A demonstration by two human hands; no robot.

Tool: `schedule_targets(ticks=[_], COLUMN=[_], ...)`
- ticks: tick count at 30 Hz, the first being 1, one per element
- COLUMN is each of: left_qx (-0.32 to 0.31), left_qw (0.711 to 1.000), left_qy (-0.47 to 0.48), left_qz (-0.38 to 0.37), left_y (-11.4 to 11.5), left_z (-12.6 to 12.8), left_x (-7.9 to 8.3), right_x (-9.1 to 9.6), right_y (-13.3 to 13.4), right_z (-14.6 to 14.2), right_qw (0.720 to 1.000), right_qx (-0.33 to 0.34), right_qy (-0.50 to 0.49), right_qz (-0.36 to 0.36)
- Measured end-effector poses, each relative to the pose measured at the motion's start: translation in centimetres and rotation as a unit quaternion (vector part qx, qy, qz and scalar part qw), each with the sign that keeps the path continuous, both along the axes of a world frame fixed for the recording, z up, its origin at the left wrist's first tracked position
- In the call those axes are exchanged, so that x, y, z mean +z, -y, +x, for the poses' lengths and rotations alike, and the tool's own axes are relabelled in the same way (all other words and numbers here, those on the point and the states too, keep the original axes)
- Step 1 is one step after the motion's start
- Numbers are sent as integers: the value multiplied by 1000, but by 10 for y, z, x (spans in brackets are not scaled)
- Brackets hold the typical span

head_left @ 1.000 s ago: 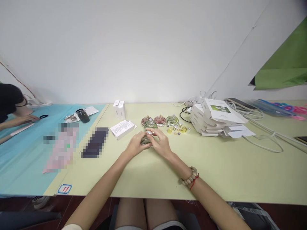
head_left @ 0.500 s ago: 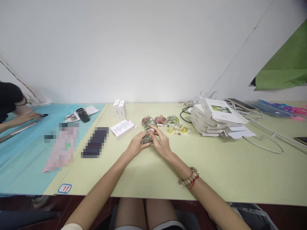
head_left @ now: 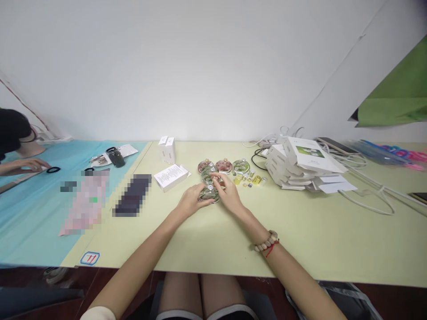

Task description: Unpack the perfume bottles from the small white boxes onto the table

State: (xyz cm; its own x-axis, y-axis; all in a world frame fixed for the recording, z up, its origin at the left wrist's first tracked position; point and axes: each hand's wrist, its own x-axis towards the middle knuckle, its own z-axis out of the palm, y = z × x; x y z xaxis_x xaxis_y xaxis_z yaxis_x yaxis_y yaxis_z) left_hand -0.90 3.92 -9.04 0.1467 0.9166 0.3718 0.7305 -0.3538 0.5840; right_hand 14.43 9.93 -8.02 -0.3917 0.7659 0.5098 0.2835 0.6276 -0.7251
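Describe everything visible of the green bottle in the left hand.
The green bottle is rounded and glossy, glass-like, with mottled dark-green contents and a small pale, shiny top. The left hand grips its left side. The right hand is close on its right; contact is unclear. Whether it is lifted cannot be told.
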Motion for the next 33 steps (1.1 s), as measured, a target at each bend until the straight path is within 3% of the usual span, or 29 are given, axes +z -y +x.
schedule_targets(ticks=[4, 9, 13, 18, 22, 27, 33], left_qx=[9, 10, 4, 3, 4, -1, -7], left_qw=[1000, 1000, 1000, 1000, 1000, 1000, 1000], left_qy=[-18, -22, -26, -27, -23, -22, -14], left_qz=[12, 7, 0, -5, -4, -4, -3], left_y=[2, 4, 6, 7, 7, 7, 7], left_z=[-1, -1, -1, -1, -1, -1, -2], left_x=[2, 4, 5, 6, 7, 8, 8], right_x=[2, 15, 13, 1, 6, 16, 20], right_y=[0, -14, -37, -60, -62, -55, -50], right_z=[1, 20, 46, 80, 96, 100, 97], right_qw=[999, 983, 963, 955, 936, 910, 888], right_qx=[-39, -176, -258, -288, -350, -399, -402], right_qy=[22, 0, -21, -21, 6, 114, 203], right_qz=[3, 47, 79, 65, 44, -23, -93])
